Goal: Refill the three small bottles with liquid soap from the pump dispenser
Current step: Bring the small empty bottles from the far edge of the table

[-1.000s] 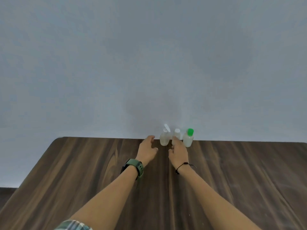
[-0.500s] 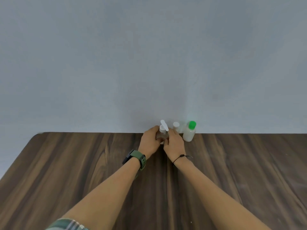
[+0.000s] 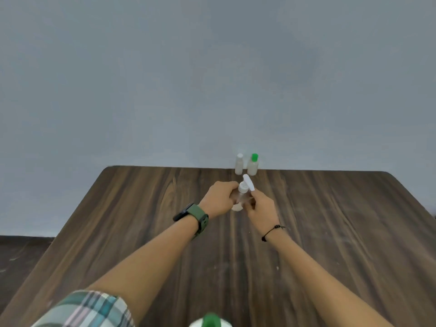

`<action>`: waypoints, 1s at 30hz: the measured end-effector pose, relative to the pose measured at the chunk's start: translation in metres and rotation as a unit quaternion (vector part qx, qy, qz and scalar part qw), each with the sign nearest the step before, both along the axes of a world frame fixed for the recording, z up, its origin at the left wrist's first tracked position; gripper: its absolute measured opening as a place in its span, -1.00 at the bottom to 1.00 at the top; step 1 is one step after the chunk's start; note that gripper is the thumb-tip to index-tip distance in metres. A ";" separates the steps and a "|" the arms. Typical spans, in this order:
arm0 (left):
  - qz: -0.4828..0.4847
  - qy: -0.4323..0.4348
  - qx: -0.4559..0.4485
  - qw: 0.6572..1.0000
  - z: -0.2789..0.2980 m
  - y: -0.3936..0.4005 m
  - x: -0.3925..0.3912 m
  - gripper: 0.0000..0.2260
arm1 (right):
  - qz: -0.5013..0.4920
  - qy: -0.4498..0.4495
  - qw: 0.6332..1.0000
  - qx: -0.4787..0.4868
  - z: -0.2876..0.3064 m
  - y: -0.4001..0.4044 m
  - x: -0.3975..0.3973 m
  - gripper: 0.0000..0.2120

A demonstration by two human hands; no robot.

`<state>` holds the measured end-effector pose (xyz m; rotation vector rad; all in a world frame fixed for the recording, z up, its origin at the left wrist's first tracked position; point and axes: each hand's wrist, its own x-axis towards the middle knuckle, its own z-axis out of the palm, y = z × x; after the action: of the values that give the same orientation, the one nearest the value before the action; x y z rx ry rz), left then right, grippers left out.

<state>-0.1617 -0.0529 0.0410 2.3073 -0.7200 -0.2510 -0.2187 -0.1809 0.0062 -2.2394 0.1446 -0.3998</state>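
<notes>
Over table (image 3: 330,220), hands-held bottle (image 3: 241,197) upright, top leaning right.

You have three small bottles: one flip-top bottle (image 3: 243,194) mid-table, two at the far edge, a white-capped bottle (image 3: 239,164) and a green-capped bottle (image 3: 253,164).

Green cap (image 3: 254,157), plaid sleeve (image 3: 89,309)
</notes>
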 end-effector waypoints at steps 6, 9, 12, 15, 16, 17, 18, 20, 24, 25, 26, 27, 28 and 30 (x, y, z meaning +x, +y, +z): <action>0.035 -0.025 0.045 0.998 0.022 -0.002 -0.121 -0.88 | 0.049 -0.036 0.998 0.014 -0.002 -0.003 -0.107 -0.95; 0.071 -0.012 0.061 0.996 0.014 -0.013 -0.171 -0.93 | 0.067 -0.037 0.997 0.002 -0.015 -0.011 -0.154 -0.88; 0.105 0.010 0.069 0.992 -0.008 -0.024 -0.212 -0.88 | 0.084 -0.034 0.996 0.007 -0.037 -0.021 -0.194 -0.91; 0.128 0.054 0.045 0.989 -0.036 -0.029 -0.242 -0.85 | 0.098 -0.008 0.995 -0.005 -0.061 -0.028 -0.222 -0.86; 0.137 0.072 0.038 0.987 -0.047 -0.029 -0.249 -0.83 | 0.104 0.009 0.995 -0.010 -0.068 -0.029 -0.229 -0.83; 0.149 0.087 0.033 0.985 -0.058 -0.029 -0.256 -0.80 | 0.111 0.029 0.993 -0.014 -0.075 -0.030 -0.234 -0.79; 0.159 0.097 0.030 0.982 -0.069 -0.028 -0.261 -0.78 | 0.117 0.049 0.992 -0.018 -0.082 -0.031 -0.237 -0.77; 0.173 0.106 0.018 0.979 -0.087 -0.027 -0.268 -0.74 | 0.120 0.084 0.989 -0.023 -0.095 -0.031 -0.237 -0.76; 0.187 0.106 -0.011 0.977 -0.110 -0.027 -0.271 -0.69 | 0.118 0.100 0.987 -0.043 -0.108 -0.031 -0.234 -0.78; 0.186 0.108 -0.016 0.976 -0.113 -0.026 -0.272 -0.68 | 0.122 0.101 0.986 -0.048 -0.110 -0.031 -0.234 -0.77; 0.185 0.113 -0.022 0.976 -0.116 -0.025 -0.273 -0.67 | 0.126 0.103 0.985 -0.053 -0.111 -0.031 -0.234 -0.76; 0.183 0.116 -0.028 0.976 -0.118 -0.025 -0.273 -0.66 | 0.127 0.104 0.985 -0.055 -0.113 -0.030 -0.235 -0.75; 0.183 0.116 -0.033 0.976 -0.120 -0.024 -0.273 -0.65 | 0.126 0.105 0.985 -0.057 -0.114 -0.030 -0.236 -0.75; 0.185 0.113 -0.038 0.976 -0.121 -0.024 -0.275 -0.64 | 0.123 0.102 0.985 -0.061 -0.116 -0.031 -0.237 -0.75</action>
<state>-0.4363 -0.0771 -0.0799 2.2418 -0.1769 -0.3003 -0.4554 -0.2115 -0.1098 -2.3800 -0.0505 -0.0457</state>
